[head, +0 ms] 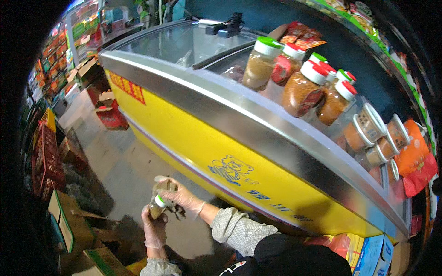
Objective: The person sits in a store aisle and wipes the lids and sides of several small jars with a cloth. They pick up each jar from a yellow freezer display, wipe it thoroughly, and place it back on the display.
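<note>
My left hand (155, 227), in a thin clear glove, is wrapped around a small clear spice jar (156, 212) with brownish contents and a green-and-white lid. The jar tilts toward my right hand (183, 197), gloved as well. This hand grips a crumpled grey-brown cloth (165, 185), whose dark lower end hangs down beside the jar's lid. My right fingers cover part of the cloth and lie close to the lid; whether they touch it I cannot tell. Both hands are above the floor, in front of a yellow chest freezer (193, 138).
Several large spice jars (304, 91) stand on the freezer's top, with labelled tubs (371, 120) and an orange bag (412, 146) farther right. Open cardboard boxes (77, 224) crowd the lower left. A red carton (111, 115) sits on the floor by the freezer's far end.
</note>
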Demonstrator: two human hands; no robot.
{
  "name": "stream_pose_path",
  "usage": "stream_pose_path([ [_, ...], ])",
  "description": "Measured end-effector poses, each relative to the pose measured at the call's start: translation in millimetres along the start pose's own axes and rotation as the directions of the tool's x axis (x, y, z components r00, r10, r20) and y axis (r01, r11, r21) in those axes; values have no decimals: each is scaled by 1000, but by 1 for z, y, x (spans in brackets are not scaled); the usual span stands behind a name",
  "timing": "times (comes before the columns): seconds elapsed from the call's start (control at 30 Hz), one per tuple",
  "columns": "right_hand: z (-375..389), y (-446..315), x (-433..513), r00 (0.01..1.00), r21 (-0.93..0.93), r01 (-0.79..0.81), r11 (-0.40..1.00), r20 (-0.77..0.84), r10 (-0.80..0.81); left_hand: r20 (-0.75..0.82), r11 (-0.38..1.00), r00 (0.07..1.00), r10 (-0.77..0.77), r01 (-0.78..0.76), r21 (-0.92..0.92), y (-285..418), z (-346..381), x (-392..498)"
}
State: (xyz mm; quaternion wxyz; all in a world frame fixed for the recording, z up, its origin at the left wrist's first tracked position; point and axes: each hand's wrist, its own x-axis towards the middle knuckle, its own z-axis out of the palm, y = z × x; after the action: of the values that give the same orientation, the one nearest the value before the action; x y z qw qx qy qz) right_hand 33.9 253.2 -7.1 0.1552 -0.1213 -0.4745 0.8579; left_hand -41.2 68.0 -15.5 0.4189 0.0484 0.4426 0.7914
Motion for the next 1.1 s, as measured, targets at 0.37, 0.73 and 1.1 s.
stream_pose_path([
  [0.37,-15,-3,-5,938,141,251,958,-278,-205,-26,961,980,-196,187,-203,15,18,-2],
  [0.73,25,-26,-18,980,-68,140,988,-135,-148,-138,958,954,-265,245,-148,2,32,-4],
  [1.1,7,-16,-22,958,-413,235,880,-56,-282,-138,978,969,-204,195,-76,-1,24,2],
])
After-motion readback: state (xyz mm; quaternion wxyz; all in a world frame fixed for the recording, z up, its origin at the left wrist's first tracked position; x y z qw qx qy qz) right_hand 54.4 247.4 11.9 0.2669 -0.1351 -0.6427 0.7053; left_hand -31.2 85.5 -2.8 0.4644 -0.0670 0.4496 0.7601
